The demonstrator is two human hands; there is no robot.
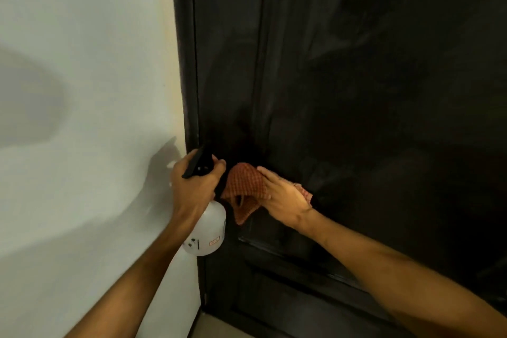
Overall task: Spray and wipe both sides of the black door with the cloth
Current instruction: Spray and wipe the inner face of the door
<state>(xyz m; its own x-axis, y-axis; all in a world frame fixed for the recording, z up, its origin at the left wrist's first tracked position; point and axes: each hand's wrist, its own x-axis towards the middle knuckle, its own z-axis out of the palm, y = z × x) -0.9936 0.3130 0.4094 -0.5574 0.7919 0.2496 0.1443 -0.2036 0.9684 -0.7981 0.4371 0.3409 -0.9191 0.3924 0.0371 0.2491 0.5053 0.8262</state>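
Right hand is flat, fingers spread, pressing the red checked cloth on the black door near its left edge, around 6 o'clock. I'd keep even pressure, overlapping strokes. Left hand grips the spray bottle upright, long axis vertical, nozzle pointing toward 11 o'clock.

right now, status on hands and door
Left hand grips spray bottle. Right hand presses cloth flat on black door. Nothing in the way.
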